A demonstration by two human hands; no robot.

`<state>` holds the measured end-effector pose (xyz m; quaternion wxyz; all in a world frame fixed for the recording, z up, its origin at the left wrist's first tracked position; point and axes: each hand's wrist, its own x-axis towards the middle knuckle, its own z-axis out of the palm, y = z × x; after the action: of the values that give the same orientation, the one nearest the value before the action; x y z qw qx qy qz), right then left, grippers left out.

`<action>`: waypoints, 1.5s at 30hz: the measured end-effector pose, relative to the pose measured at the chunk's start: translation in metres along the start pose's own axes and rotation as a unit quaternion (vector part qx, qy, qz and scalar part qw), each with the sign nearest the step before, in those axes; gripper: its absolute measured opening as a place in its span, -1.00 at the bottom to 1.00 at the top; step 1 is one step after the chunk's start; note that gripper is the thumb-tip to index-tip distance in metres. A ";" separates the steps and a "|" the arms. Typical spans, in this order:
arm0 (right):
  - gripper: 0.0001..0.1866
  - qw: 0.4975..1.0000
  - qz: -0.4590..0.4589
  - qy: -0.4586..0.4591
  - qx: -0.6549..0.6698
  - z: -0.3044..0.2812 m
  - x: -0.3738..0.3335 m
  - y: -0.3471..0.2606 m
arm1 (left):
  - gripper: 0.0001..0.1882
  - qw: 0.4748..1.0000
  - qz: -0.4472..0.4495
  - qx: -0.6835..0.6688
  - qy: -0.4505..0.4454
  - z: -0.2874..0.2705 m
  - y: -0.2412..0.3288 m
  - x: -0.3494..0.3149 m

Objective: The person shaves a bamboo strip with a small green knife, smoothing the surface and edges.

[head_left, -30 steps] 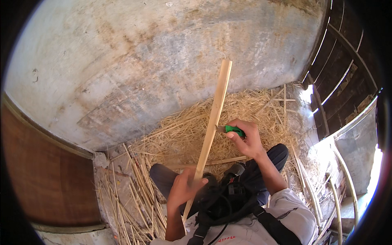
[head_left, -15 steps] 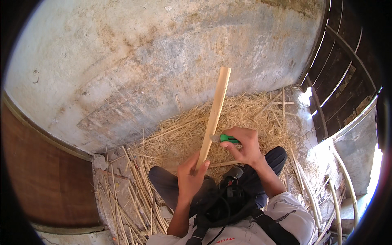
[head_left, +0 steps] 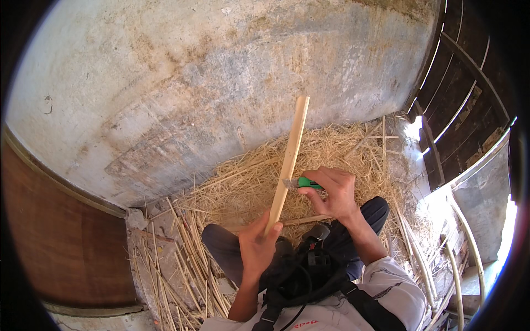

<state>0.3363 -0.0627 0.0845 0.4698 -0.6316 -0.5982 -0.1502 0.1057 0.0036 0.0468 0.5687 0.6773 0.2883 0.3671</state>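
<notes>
A pale split bamboo piece (head_left: pixel 292 149) stands tilted in front of me, its top leaning slightly right. My left hand (head_left: pixel 258 243) is closed around its lower end. In my right hand (head_left: pixel 334 193) is a utility knife (head_left: pixel 309 183) with a green handle, gripped between thumb and fingers. Its grey blade points left and lies against the bamboo, a little above my left hand. My fingers hide part of the handle.
Straw-like shavings (head_left: pixel 243 185) cover the floor ahead, up to a stained wall (head_left: pixel 232 99). Thin bamboo sticks (head_left: pixel 193 265) lie at my left. Longer poles (head_left: pixel 452 276) stand at the right, below a dark slatted panel (head_left: pixel 464 94). A brown board (head_left: pixel 66 231) is far left.
The bamboo's upper end has dipped slightly and shifted a little left. The knife blade has moved slightly up and left, across the strip. Both hands keep their grip.
</notes>
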 end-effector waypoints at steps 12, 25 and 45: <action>-0.72 0.979 0.099 0.149 -0.100 -0.002 -0.002 0.052 | -0.62 0.996 -0.087 -0.004 -0.022 -0.018 0.016 -0.037; -0.70 0.989 0.096 -0.024 0.106 -0.003 -0.011 0.018 | -0.58 0.998 -0.018 0.030 0.043 -0.027 -0.001 -0.033; -0.66 0.998 -0.047 -0.039 0.010 0.015 -0.020 -0.014 | -0.59 0.997 0.008 0.046 0.062 -0.010 0.013 -0.023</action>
<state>0.3138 -0.0662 0.0673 0.4444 -0.6034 -0.6468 -0.1417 0.0840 -0.0122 0.0567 0.5149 0.6813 0.3337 0.3991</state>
